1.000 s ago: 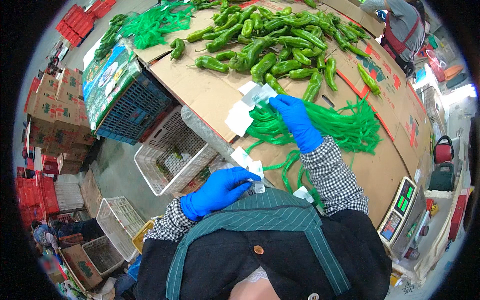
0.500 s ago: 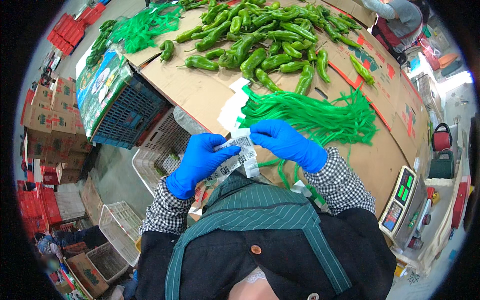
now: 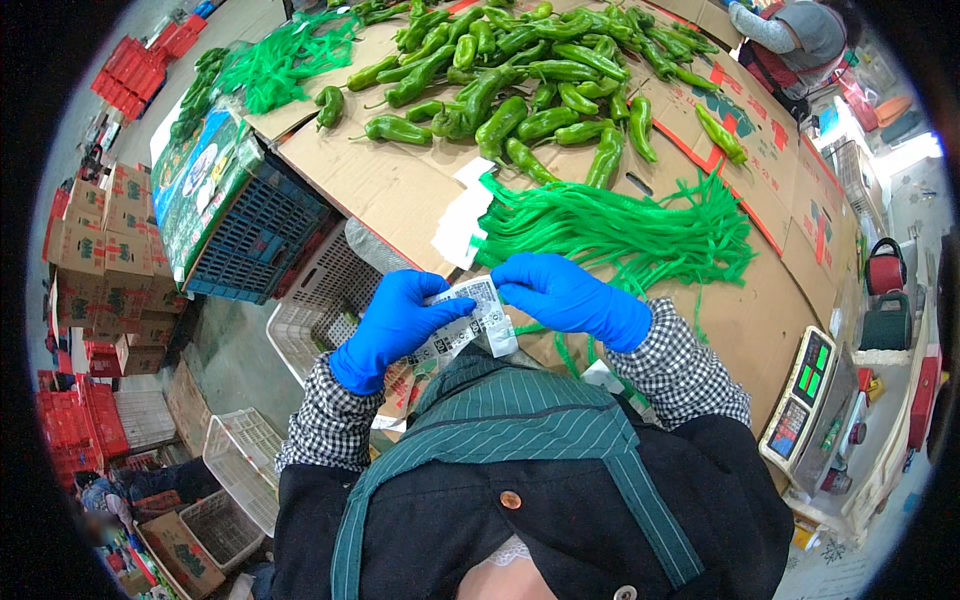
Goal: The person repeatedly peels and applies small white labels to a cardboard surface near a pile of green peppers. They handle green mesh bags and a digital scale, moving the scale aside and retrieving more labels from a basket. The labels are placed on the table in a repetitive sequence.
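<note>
A strip of white printed labels (image 3: 492, 318) stretches between my two blue-gloved hands, just above the apron. Thumb and fingers of my left hand (image 3: 390, 325) pinch its left part. My right hand (image 3: 575, 300) is closed with its fingertips at the strip's upper right edge; the exact pinch is partly hidden. Beyond the hands, a bundle of green mesh net bags (image 3: 620, 232) lies on the cardboard, with white paper pieces (image 3: 463, 220) at its left end. A heap of long green peppers (image 3: 540, 80) lies behind the bundle.
Cardboard (image 3: 370, 190) covers the worktop. A digital scale (image 3: 798, 400) stands at the right. To the left are a blue crate (image 3: 255, 235), a white crate (image 3: 300, 320) and stacked cartons (image 3: 105, 260). More green netting (image 3: 285, 65) lies far left. Another person (image 3: 795, 40) works at far right.
My right hand has shifted slightly left, closer to my left hand. The strip's upper end, which stuck up between the hands, now sits lower. Both hands stay closed.
</note>
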`<act>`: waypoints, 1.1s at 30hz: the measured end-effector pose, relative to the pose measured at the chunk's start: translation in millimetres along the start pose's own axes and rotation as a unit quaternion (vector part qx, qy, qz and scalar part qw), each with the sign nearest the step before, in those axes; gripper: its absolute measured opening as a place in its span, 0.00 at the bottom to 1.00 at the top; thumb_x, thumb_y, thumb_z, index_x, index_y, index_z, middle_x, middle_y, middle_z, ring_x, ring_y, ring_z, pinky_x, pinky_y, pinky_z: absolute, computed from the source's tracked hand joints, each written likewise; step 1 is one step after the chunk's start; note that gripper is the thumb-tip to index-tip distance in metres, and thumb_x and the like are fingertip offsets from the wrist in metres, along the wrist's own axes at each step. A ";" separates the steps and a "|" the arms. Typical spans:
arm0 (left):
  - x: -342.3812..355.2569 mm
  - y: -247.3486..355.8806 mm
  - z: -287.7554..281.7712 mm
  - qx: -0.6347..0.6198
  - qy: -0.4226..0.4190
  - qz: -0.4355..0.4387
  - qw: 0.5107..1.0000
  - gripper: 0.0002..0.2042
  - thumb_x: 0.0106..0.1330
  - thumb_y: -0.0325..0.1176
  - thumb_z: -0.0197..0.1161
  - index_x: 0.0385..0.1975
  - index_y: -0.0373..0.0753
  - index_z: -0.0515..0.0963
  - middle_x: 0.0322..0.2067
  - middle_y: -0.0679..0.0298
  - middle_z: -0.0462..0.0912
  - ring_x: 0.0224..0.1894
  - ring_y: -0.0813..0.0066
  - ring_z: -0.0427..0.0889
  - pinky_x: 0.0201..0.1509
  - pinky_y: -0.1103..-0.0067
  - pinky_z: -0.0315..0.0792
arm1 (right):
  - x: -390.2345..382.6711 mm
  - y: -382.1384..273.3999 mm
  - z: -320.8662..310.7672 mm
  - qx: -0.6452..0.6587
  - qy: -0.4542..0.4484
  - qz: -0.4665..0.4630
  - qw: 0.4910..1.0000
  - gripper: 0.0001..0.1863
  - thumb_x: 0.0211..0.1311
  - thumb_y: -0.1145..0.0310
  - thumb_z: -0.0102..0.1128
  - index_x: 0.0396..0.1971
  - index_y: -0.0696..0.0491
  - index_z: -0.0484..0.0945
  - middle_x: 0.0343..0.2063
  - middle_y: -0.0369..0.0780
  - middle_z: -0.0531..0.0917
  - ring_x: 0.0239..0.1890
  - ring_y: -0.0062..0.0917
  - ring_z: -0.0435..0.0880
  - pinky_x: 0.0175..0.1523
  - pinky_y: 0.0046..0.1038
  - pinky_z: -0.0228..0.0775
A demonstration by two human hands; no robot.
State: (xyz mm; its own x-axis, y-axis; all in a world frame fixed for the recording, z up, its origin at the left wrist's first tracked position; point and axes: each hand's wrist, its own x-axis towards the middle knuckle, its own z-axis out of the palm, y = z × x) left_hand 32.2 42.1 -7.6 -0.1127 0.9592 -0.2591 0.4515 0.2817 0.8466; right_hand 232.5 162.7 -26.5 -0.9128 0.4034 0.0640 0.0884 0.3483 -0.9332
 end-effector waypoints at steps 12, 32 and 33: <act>-2.5 -17.1 -7.0 -0.102 -0.097 0.013 0.990 0.15 0.55 0.35 0.67 0.38 0.31 0.79 0.28 0.59 0.82 0.31 0.78 0.79 0.37 0.80 0.73 | 6.9 6.2 -10.0 0.129 -0.056 0.132 0.981 0.17 0.53 0.67 0.65 0.42 0.59 0.77 0.34 0.40 0.82 0.36 0.20 0.79 0.43 0.25 0.71; -54.6 -46.9 16.2 -0.233 0.000 -0.043 0.972 0.11 0.60 0.31 0.61 0.39 0.32 0.76 0.32 0.63 0.81 0.36 0.80 0.77 0.41 0.82 0.72 | -60.0 9.5 -75.8 0.112 -0.250 0.189 0.943 0.16 0.59 0.62 0.59 0.43 0.56 0.79 0.38 0.38 0.82 0.40 0.21 0.78 0.45 0.25 0.70; -56.2 -39.2 22.2 -0.136 -0.044 -0.038 0.989 0.12 0.61 0.31 0.60 0.42 0.33 0.75 0.36 0.63 0.80 0.39 0.79 0.76 0.42 0.80 0.71 | -52.0 5.4 -62.7 0.106 -0.197 0.216 0.950 0.16 0.58 0.62 0.59 0.42 0.55 0.79 0.39 0.38 0.81 0.41 0.22 0.77 0.46 0.26 0.70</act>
State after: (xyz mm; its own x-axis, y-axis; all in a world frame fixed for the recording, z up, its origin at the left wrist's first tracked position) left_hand 40.5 -23.3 -36.6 -0.0548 0.9329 -0.3559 0.1891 0.3597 0.9137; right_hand 305.4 196.6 -12.7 -0.8919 0.1067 -0.4395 0.4445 0.0273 -0.8954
